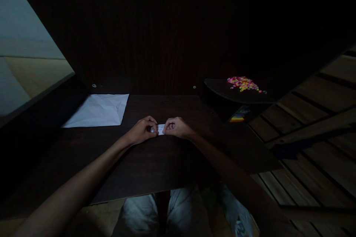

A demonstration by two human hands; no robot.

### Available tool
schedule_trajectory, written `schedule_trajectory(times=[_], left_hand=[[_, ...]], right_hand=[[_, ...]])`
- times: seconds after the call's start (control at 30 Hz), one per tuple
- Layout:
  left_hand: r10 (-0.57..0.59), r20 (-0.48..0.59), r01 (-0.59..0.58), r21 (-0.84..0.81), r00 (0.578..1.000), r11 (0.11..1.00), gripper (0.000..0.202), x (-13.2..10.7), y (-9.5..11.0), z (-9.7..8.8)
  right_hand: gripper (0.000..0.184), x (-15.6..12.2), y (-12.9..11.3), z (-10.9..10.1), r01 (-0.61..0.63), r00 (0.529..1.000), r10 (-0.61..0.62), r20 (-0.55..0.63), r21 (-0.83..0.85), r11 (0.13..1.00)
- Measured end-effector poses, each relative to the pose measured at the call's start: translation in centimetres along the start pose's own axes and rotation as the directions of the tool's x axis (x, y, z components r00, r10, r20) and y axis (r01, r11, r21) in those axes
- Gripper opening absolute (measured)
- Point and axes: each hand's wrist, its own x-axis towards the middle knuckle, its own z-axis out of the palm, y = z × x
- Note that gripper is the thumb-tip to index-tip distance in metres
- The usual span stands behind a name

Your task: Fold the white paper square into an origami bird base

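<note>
In the middle of the dark desk, a small piece of white paper [161, 129] lies between my two hands. My left hand [144, 130] pinches its left end, with thumb and fingers pressed together. At the right end, the curled fingers of my right hand [176, 127] grip it the same way. Both hands rest low, close to the desktop. The fingers cover the paper's two ends, so whether it is folded I cannot tell.
A large creased white sheet [100, 110] lies at the back left of the desk [133, 170]. On a small corner shelf [217, 86] at right sits a pile of colourful small pieces [243, 83]. Below it is a yellow-edged item [237, 119]. A dark panel [150, 37] rises behind.
</note>
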Motion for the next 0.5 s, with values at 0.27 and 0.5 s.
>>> schedule_trajectory(times=[0.27,0.5], left_hand=[[-0.021,0.005,0.021,-0.021,1.0,1.0,0.007,-0.1,-0.2,-0.1],[-0.111,0.025,0.112,-0.078,0.994,0.991,0.015,-0.5,-0.9,-0.8]], right_hand=[[0.019,0.1,0.0,0.4,-0.054,0.998,0.053,-0.033,-0.005,0.999],[0.026,0.0,-0.3,0.7,-0.041,0.997,0.037,-0.064,-0.071,0.997]])
